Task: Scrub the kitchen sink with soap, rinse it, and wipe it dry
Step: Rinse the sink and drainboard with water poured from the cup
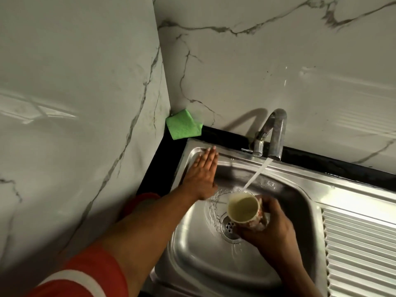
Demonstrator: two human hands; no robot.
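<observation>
The steel sink [199, 254] fills the lower middle of the view, its drain [229, 227] wet. Water streams from the running tap [275, 133] into a cream cup with a red pattern [244, 209], tilted over the drain. My right hand [272, 230] grips that cup from the right side. My left hand [202, 174] lies flat with fingers together on the sink's far left inner wall and rim, holding nothing. A folded green cloth [183, 127] sits in the wall corner behind the sink.
White marble walls rise at the left and behind. A black counter strip [225, 136] borders the sink. The ribbed steel drainboard [360, 249] extends to the right of the basin.
</observation>
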